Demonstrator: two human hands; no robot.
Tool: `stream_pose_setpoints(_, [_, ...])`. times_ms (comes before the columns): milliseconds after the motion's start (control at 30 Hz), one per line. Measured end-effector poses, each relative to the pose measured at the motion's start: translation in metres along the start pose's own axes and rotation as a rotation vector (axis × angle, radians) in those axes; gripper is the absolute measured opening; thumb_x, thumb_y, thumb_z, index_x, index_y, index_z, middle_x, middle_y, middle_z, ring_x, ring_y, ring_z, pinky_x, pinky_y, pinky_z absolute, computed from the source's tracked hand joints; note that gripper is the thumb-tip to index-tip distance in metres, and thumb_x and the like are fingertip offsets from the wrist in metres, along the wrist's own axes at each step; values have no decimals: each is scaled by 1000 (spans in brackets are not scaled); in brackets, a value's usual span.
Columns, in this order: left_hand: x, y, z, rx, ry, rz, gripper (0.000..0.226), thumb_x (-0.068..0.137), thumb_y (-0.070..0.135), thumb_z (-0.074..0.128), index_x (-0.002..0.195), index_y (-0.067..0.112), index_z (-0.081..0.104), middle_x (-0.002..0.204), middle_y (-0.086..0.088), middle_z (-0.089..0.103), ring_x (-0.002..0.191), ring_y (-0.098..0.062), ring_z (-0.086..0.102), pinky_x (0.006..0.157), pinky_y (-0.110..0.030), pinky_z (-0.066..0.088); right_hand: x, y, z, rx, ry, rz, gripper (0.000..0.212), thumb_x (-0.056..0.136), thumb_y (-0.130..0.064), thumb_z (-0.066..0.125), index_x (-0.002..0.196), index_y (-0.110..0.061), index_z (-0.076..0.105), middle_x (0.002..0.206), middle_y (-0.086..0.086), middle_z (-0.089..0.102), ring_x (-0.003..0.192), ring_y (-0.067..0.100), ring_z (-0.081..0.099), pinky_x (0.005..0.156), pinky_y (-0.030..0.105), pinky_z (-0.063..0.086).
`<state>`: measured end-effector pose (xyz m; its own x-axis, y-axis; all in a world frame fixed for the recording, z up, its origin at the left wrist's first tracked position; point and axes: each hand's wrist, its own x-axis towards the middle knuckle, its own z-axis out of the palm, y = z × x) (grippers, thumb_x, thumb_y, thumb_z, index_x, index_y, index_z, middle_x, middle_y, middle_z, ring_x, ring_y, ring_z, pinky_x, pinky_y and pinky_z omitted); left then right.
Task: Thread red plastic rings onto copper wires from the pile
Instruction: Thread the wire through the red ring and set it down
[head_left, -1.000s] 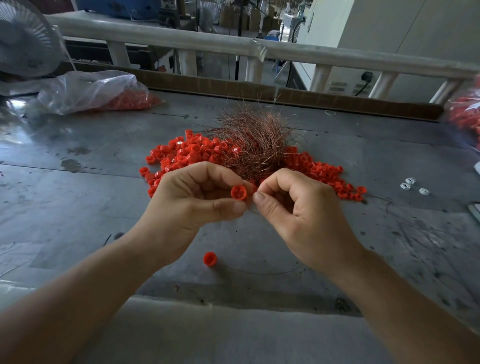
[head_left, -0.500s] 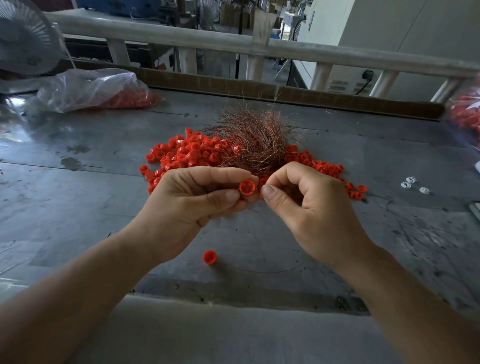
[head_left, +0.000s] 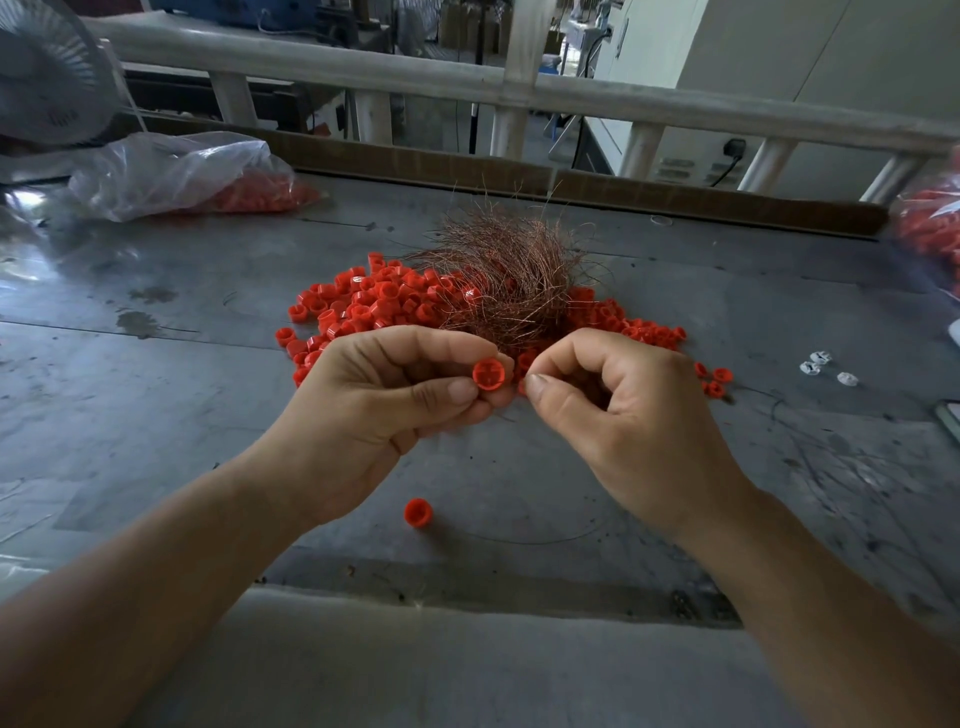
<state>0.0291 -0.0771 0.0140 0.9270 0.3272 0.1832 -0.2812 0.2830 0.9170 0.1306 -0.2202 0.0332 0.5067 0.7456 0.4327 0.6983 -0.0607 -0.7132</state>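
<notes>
Loose ring: one red ring (head_left: 418, 512) lies on the grey table (head_left: 156, 426), between the two forearms.
Left hand: the left hand (head_left: 384, 410) is raised above the table, palm turned inward, fingers curled.
Held ring: thumb and forefinger pinch a red plastic ring (head_left: 489, 375), its open face towards the camera.
Right hand: the right hand (head_left: 623, 415) is just beside the held ring, fingers curled, thumb tip against forefinger (any wire there is too fine to see).
Pile: the red rings (head_left: 374, 301) are spread just beyond the knuckles.
Wires: a copper wire tangle (head_left: 514, 280) sits on the pile's middle.
Far left: a clear bag (head_left: 171, 171) holding more red pieces.
</notes>
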Motion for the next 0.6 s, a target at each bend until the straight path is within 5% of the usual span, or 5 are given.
stream_pose_setpoints(333, [0, 0, -3, -67, -93, -52, 26, 60, 7, 65, 82, 15, 76, 84, -5, 73, 74, -11, 70, 64, -16, 54, 1, 1, -2, 51, -62, 58, 14, 83, -8, 61, 71, -13, 65, 49, -16, 50, 44, 0, 44, 44, 10, 31])
stream_pose_setpoints(500, [0, -2, -5, -102, -166, -67, 22, 65, 7, 66, 84, 14, 75, 89, -7, 73, 78, -11, 70, 66, -16, 54, 3, -2, -1, 105, -177, 148, 14, 80, -21, 63, 66, -22, 64, 52, -4, 53, 46, 8, 44, 45, 33, 37])
stream_pose_setpoints(600, [0, -3, -6, -111, -173, -95, 22, 65, 8, 67, 85, 13, 74, 87, -9, 72, 77, -13, 69, 65, -16, 54, 1, -3, 1, 109, -219, 156, 15, 78, -23, 63, 63, -22, 63, 51, -5, 55, 45, 7, 46, 43, 32, 39])
